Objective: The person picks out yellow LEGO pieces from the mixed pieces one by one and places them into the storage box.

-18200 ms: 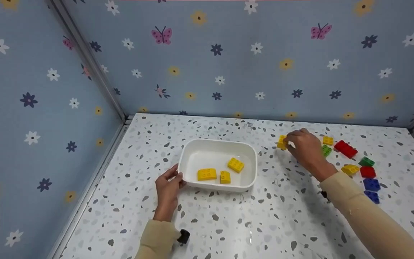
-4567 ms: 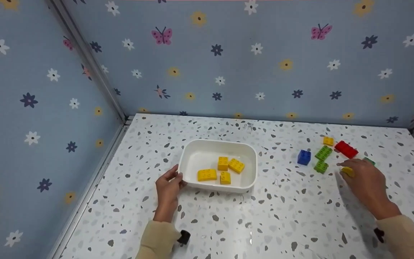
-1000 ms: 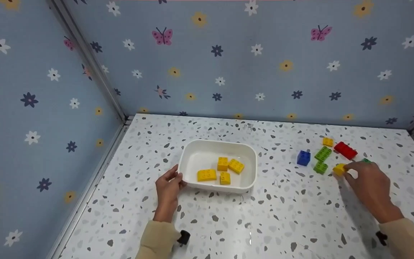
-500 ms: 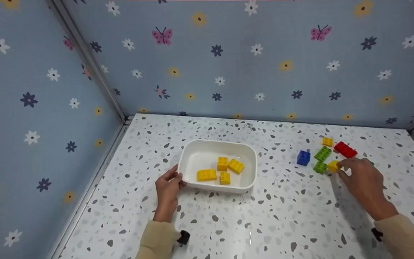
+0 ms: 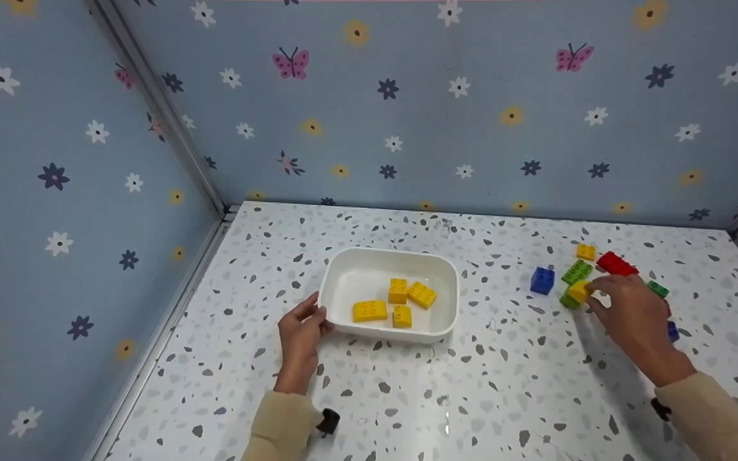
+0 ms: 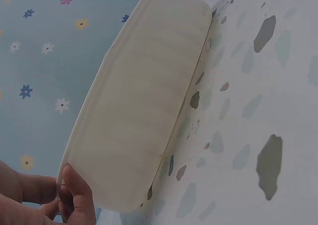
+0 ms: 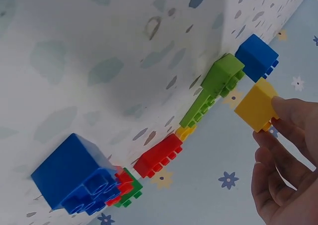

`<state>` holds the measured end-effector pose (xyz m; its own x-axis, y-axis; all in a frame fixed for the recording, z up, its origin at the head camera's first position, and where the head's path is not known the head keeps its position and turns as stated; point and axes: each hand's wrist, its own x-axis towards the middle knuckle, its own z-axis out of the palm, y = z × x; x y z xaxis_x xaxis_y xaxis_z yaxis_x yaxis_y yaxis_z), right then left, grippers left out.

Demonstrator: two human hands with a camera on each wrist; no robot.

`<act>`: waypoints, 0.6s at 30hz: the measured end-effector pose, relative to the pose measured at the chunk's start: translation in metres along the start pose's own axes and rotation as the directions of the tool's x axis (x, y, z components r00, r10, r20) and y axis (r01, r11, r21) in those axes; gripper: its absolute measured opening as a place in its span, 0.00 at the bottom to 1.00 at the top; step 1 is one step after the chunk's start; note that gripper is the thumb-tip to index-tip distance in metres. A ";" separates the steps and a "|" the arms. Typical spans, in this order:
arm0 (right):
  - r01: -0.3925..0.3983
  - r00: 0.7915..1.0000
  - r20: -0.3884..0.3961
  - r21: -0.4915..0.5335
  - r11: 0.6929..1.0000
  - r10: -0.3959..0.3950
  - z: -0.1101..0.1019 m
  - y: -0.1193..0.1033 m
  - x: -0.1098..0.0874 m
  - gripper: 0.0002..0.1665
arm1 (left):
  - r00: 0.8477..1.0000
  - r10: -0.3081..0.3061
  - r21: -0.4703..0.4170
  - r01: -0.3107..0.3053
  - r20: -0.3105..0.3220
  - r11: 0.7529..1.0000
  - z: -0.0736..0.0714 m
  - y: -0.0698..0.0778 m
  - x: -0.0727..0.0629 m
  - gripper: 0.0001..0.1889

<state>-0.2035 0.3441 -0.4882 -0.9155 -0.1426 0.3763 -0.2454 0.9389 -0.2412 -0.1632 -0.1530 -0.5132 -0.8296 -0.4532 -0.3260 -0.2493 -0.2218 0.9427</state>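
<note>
One yellow block (image 5: pixel 578 292) is pinched in the right hand (image 5: pixel 631 314), up off the table (image 5: pixel 497 384) by a green block (image 5: pixel 568 300). The left hand (image 5: pixel 302 333) has the white box (image 5: pixel 366 278) by its near-left corner. Decent stretch of tabletop between that and the blue block (image 5: pixel 542 280); back edge runs along the flowery wall (image 5: pixel 420 115).

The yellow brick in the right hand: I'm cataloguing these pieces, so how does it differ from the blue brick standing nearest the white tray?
The yellow brick is pinched by the right hand, off the table; the blue brick stands on it. Fingers partly cover the yellow brick; nothing covers the blue brick in the head view. Both are outside the white tray.
</note>
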 end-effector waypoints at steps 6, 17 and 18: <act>0.012 1.000 -0.002 0.014 1.000 -0.012 0.002 -0.006 0.003 0.14 | 1.000 -0.008 -0.007 0.008 -0.006 1.000 0.001 0.000 0.000 0.22; 0.058 0.998 -0.025 0.030 0.998 -0.057 0.007 -0.015 0.005 0.14 | 1.000 -0.001 -0.021 0.001 0.007 1.000 0.000 -0.001 -0.001 0.22; 0.060 0.998 -0.024 0.032 0.998 -0.060 0.008 -0.016 0.006 0.14 | 1.000 0.000 -0.022 0.000 0.008 1.000 0.000 -0.001 -0.001 0.22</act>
<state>-0.2072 0.3259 -0.4892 -0.8915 -0.1908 0.4109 -0.3100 0.9183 -0.2462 -0.1623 -0.1525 -0.5143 -0.8337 -0.4461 -0.3255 -0.2383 -0.2412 0.9408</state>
